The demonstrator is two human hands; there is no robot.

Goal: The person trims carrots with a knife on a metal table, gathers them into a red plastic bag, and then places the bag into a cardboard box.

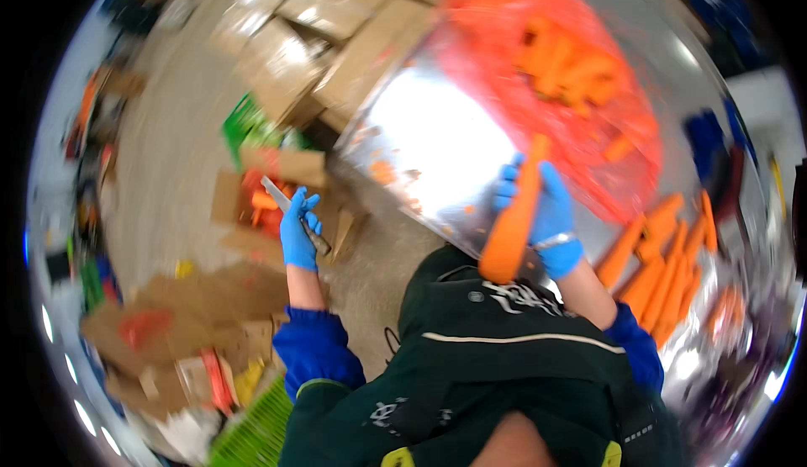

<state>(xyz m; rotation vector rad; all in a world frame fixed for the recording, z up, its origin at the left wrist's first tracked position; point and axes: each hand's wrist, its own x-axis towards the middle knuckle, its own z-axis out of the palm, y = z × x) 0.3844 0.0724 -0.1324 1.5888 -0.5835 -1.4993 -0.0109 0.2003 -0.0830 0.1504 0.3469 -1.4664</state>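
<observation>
My left hand (300,227), in a blue glove, grips a knife (277,194) by its handle, the pale blade pointing up and left. It is held out to the left, over the floor beside the metal table. My right hand (553,215), gloved in blue too, holds a large carrot (516,221) with its thick end towards my apron. Beyond that hand a red plastic bag (479,82) lies spread on the metal table (416,126), with several carrots (561,70) on it. More carrots (656,278) lie in a row to the right of my right wrist.
Orange scraps (381,172) dot the table's left edge. An open cardboard box (296,167) with orange pieces and red plastic stands on the floor at left. Taped cartons (334,3) are stacked behind it. A green crate (252,426) and flattened cardboard (195,306) lie lower left.
</observation>
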